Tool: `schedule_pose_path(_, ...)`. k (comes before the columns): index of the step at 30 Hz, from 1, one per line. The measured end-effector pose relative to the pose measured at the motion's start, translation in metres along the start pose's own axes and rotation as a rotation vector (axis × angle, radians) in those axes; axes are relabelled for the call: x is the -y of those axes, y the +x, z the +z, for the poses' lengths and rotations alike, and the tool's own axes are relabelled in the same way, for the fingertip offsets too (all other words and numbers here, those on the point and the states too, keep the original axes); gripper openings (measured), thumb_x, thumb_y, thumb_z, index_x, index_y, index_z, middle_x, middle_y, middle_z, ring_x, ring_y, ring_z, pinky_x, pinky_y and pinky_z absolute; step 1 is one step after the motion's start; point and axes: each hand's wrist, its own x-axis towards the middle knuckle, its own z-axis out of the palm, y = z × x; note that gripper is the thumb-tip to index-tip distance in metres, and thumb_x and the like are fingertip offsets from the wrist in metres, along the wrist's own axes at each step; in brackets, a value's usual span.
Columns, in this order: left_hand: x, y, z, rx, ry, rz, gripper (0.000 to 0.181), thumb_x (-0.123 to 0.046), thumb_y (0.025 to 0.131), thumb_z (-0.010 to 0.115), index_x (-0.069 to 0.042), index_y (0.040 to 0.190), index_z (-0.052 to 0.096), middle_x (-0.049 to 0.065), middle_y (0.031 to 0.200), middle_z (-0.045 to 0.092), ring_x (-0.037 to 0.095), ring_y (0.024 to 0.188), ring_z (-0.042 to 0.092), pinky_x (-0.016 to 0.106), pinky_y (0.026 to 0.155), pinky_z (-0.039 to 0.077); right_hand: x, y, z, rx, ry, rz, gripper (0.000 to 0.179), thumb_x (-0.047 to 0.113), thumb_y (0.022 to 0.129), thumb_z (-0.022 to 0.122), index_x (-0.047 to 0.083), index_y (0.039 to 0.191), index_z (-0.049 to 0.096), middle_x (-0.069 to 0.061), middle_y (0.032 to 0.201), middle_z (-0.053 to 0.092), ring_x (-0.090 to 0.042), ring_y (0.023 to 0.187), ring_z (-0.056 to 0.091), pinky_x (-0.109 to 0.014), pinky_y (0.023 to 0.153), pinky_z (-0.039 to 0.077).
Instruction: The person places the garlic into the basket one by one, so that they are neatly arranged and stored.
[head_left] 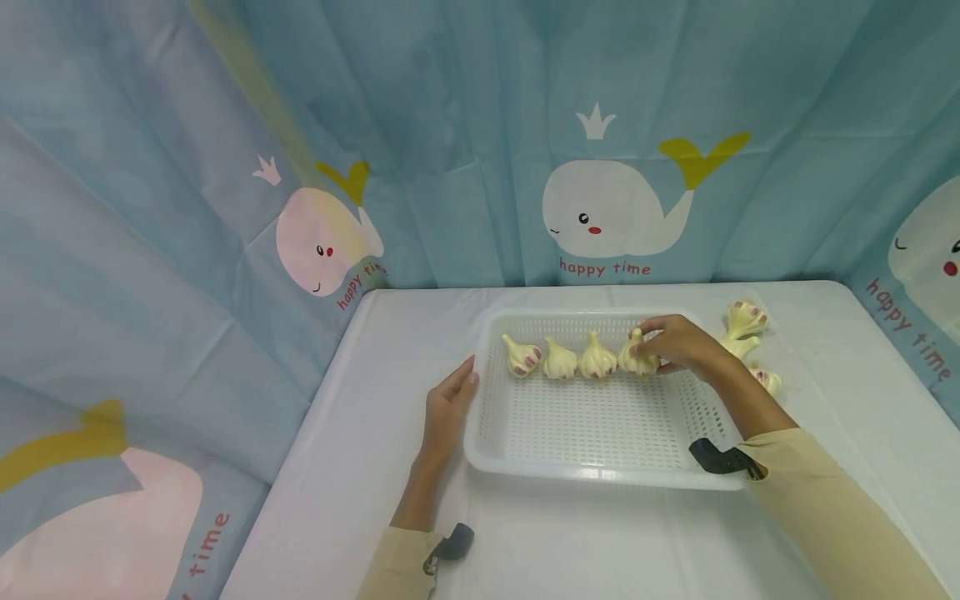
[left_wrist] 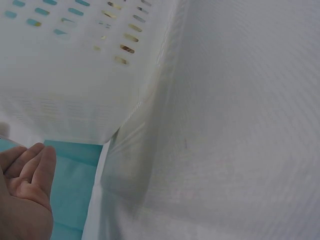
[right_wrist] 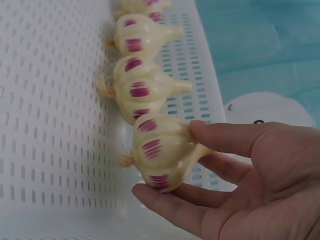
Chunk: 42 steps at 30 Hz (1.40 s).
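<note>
A white perforated plastic basket [head_left: 592, 474] holds a row of garlic bulbs along its far side. My right hand [head_left: 684, 343] grips the rightmost garlic bulb [right_wrist: 161, 149], thumb on one side and fingers on the other, its neck toward the palm. Beside it in the row are a second bulb [head_left: 597, 360], a third bulb [head_left: 559, 360] and, at the left end, a tilted bulb [head_left: 521, 357] with purple streaks showing. My left hand [head_left: 447, 410] is at the basket's left wall, its fingers extended and fingertips right at the rim.
To the right of the basket, partly behind my right forearm, several more garlic bulbs [head_left: 746, 318] lie on the white-covered table [head_left: 360, 433]. A blue curtain [head_left: 465, 125] with whale prints hangs behind and beside the table. Dark wrist mounts [head_left: 453, 543] sit at both sleeves.
</note>
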Motion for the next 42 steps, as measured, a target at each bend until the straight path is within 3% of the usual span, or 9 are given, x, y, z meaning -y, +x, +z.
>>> schedule_pose_path(4,0.0000,-0.0006,-0.0003,0.000,0.002,0.003,0.053,-0.040,0.109,0.061,-0.008,0.151,0.057,0.004,0.157,0.056,0.024,0.147,0.052,0.032,0.113,0.052,-0.0028,0.0015,0.0012,0.009,-0.005,-0.006,0.064,0.018,0.102,0.070,-0.010,0.153,0.044,-0.032,0.147,0.050,-0.032,0.109,0.067,-0.051,0.094,0.065)
schedule_pose_path(9,0.0003,-0.0008,-0.0004,-0.002,0.004,-0.002,0.053,-0.040,0.109,0.061,-0.008,0.151,0.057,0.001,0.156,0.056,0.021,0.147,0.051,0.030,0.114,0.050,-0.0044,0.0035,0.0029,0.020,-0.014,-0.008,0.056,0.017,0.101,0.071,-0.007,0.148,0.052,-0.027,0.136,0.058,-0.027,0.102,0.067,-0.051,0.091,0.067)
schedule_pose_path(14,0.0006,0.0002,-0.0002,-0.014,0.008,-0.008,0.051,-0.039,0.109,0.062,-0.009,0.150,0.059,0.003,0.156,0.057,0.021,0.147,0.051,0.035,0.117,0.049,-0.0043,0.0050,0.0040,0.023,-0.049,-0.012,0.053,0.016,0.099,0.073,-0.008,0.144,0.057,-0.024,0.129,0.063,-0.025,0.098,0.067,-0.049,0.088,0.067)
schedule_pose_path(21,-0.0010,0.0002,0.0006,-0.019,0.022,-0.021,0.050,-0.040,0.109,0.060,-0.011,0.150,0.059,0.000,0.156,0.057,0.018,0.147,0.051,0.031,0.117,0.048,-0.0042,0.0046,0.0048,0.030,-0.066,-0.004,0.051,0.014,0.098,0.074,-0.008,0.142,0.059,-0.028,0.136,0.061,-0.031,0.108,0.068,-0.052,0.092,0.066)
schedule_pose_path(34,-0.0013,-0.0006,0.0003,-0.003,0.024,-0.012,0.054,-0.043,0.109,0.059,-0.010,0.152,0.058,0.000,0.157,0.055,0.017,0.148,0.049,0.031,0.118,0.046,-0.0042,0.0030,0.0045,0.028,-0.118,-0.009,0.058,0.015,0.097,0.075,-0.008,0.147,0.054,-0.030,0.134,0.062,-0.034,0.111,0.068,-0.056,0.094,0.064)
schedule_pose_path(42,-0.0022,-0.0010,0.0010,0.002,0.020,-0.014,0.053,-0.042,0.110,0.058,-0.010,0.152,0.057,0.000,0.158,0.055,0.019,0.150,0.048,0.032,0.119,0.046,-0.0013,-0.0005,0.0006,0.011,-0.151,-0.033,0.060,0.019,0.097,0.077,-0.007,0.146,0.054,-0.032,0.137,0.058,-0.044,0.120,0.064,-0.061,0.097,0.061)
